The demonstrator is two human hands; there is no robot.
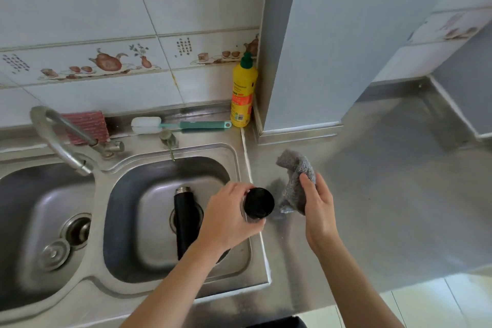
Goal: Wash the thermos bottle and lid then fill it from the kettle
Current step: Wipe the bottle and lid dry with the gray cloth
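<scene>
Stainless steel runs across the whole head view: a double sink on the left and a bare steel counter on the right, backed by pale wall tiles with a teapot border.

At about 7 o'clock from centre, the black thermos bottle lies on its side in the right basin, over the drain, its silver threaded mouth pointing toward 12 o'clock. Just right of it, at the basin's right rim, the left hand curls its fingers round the black lid, whose round dark face points up at the camera. At 3 o'clock from the lid, the right hand pinches a grey cloth with thumb on its near face; the cloth is bunched and stands above the counter, close beside the lid but whether touching it cannot be told.

Toward 10 o'clock, a curved tap arches over the divider between the basins. Along the back ledge lie a bottle brush with a teal handle and a red ribbed pad; a yellow detergent bottle stands upright in the corner at 12 o'clock.
</scene>
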